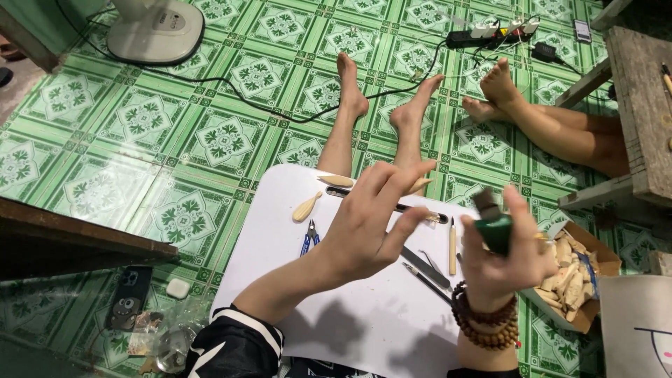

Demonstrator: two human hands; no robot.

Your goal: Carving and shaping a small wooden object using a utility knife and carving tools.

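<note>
Right hand [500, 255] fingers clamped on a dark green tool handle [495, 231], left hand [371, 224] fingers spread apart above white tabletop [364, 322], carving knives [427, 269], blue pliers [309, 238], cardboard box of wooden pieces [570, 269] alongside.

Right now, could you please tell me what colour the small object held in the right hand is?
Dark green object, with a darker top, in the right hand; head view.

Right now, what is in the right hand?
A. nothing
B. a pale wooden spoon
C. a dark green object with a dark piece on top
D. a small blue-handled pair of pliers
C: the right hand grips a dark green object, while the blue-handled pliers and pale wooden spoon lie on the white board.
</note>
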